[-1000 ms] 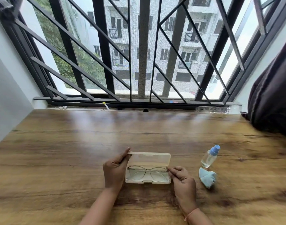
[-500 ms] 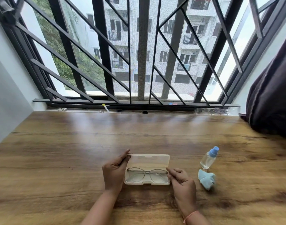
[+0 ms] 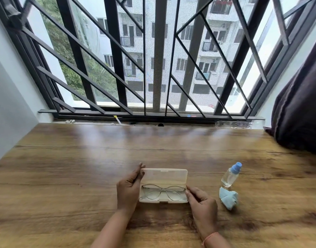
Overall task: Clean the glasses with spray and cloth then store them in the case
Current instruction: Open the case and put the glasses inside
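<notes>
Two hands flank the case (image 3: 164,176): left hand (image 3: 128,191) pinches its lid; right hand (image 3: 202,203) beside glasses (image 3: 173,194), grip unclear.

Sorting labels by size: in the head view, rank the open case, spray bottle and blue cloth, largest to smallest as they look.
Largest: case. Then spray bottle and cloth, which look about alike, so I won't rank them.

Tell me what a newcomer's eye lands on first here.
An open translucent case with clear-framed glasses inside lies on the wooden table, the left hand holding its lid, the right hand pinching its right end. Right of it are a blue-capped spray bottle and a blue cloth.
</notes>
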Action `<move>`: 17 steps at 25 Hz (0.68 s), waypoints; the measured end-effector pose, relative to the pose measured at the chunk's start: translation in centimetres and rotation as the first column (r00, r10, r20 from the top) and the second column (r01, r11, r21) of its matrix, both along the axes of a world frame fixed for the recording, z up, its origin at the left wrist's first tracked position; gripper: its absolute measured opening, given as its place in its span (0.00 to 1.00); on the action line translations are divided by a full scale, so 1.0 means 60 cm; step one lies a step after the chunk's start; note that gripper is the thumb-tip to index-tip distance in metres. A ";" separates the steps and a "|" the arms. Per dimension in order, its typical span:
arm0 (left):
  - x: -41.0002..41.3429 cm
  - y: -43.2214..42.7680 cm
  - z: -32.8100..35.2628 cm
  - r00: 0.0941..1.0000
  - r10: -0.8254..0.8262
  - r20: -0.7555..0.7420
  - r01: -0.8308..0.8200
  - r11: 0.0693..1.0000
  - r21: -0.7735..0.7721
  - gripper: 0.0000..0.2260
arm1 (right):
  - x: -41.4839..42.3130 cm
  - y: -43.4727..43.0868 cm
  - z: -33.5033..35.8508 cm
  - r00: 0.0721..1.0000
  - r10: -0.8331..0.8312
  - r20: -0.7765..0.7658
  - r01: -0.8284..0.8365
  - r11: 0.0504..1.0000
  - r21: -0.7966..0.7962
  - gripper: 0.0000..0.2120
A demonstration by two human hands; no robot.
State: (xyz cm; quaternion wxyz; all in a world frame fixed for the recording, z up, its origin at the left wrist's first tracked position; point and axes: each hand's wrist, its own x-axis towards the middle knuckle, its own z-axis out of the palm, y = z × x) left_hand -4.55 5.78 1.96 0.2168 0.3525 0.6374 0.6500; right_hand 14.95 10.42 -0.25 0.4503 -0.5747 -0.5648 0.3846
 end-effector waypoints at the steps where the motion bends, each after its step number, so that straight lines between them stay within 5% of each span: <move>1: 0.002 -0.003 0.002 1.000 -0.015 0.003 0.016 1.000 -0.022 0.16 | -0.001 0.000 0.001 1.000 -0.004 0.006 0.004 1.000 0.001 0.10; 7: 0.009 -0.033 -0.003 0.996 0.067 0.055 -0.055 0.979 -0.199 0.13 | -0.002 -0.002 0.006 1.000 -0.004 0.025 0.004 1.000 0.006 0.10; 17: 0.020 -0.047 -0.002 0.963 -0.051 0.265 0.109 0.972 -0.210 0.19 | -0.001 -0.004 0.007 0.999 0.044 -0.006 -0.044 0.999 -0.001 0.11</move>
